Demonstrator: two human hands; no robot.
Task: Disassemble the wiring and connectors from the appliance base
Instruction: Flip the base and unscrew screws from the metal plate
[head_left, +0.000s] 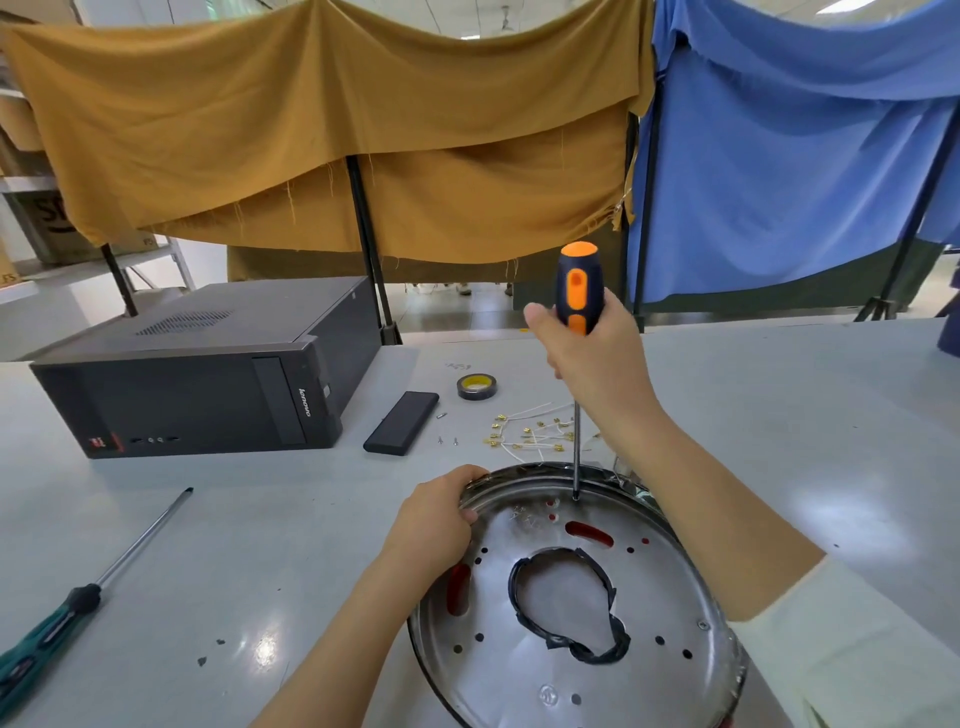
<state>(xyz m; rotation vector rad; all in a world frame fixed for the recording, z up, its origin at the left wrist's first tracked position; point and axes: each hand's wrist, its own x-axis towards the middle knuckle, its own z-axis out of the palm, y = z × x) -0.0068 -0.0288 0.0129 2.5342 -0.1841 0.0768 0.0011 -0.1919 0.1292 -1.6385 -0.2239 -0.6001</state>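
While left hand (436, 519) grips shiny round metal appliance base (675, 597) rim, right hand (592, 343) fists orange-black screwdriver (577, 291), tip inside base's far edge.

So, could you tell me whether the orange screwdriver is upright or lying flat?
Upright. The right hand grips the orange screwdriver handle-up, its shaft running straight down to the far rim of the metal base.

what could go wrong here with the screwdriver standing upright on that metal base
The screwdriver tip sits near the far rim of the metal base, while the right hand grips only the handle high up, so the tip may slip. The left hand holds the rim close by and might be jabbed. A jolt could also scatter the loose wires and small screws beyond the rim.
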